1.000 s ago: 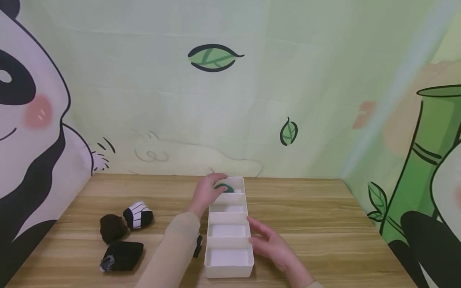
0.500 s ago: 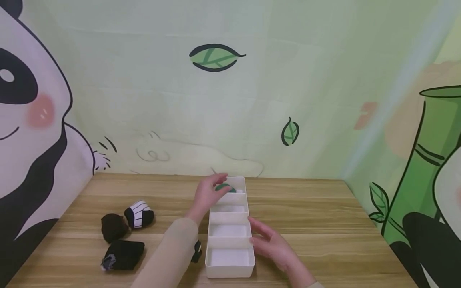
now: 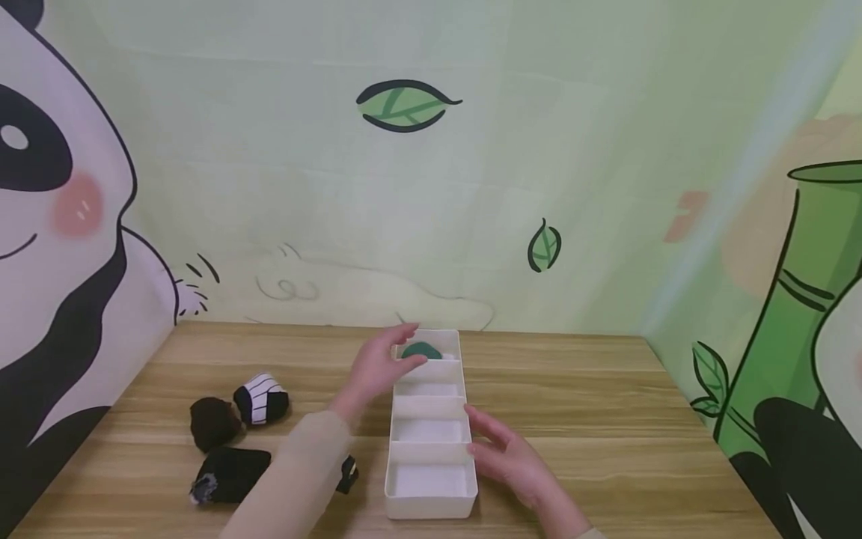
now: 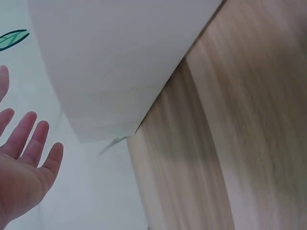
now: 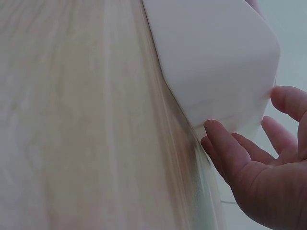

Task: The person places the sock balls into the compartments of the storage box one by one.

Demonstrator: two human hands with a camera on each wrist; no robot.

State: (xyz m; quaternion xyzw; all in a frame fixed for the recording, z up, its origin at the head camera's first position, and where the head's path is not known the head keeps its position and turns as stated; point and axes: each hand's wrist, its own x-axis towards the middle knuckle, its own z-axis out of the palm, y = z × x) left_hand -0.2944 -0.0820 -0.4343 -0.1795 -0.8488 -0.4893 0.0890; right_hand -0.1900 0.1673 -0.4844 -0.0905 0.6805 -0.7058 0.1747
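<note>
A long white divided box [image 3: 431, 508] stands on the table, running away from me. In its farthest compartment lies a dark green cloth bundle [image 3: 422, 350], likely a rolled sock. My left hand [image 3: 378, 364] hovers at the box's far left side, fingers spread and apart from the bundle; the left wrist view shows the fingers [image 4: 36, 143] extended with nothing in them. On the box's right side, my right hand [image 3: 506, 453] rests its fingertips against the wall. The right wrist view shows those fingers [image 5: 225, 143] loosely bent along the box. The nearer compartments hold nothing visible.
To the left lie a brown bundle [image 3: 214, 424], a black-and-white striped bundle [image 3: 261, 399] and a black bundle with a grey patch [image 3: 232, 475], like rolled socks. Another small black bundle [image 3: 347, 476] is partly hidden by the left sleeve [image 3: 292, 471]. A printed wall hanging [image 3: 303, 187] backs the table.
My left hand has drawn back a little to the left, away from the green bundle, which stays in the far compartment. The right hand stays against the box.
</note>
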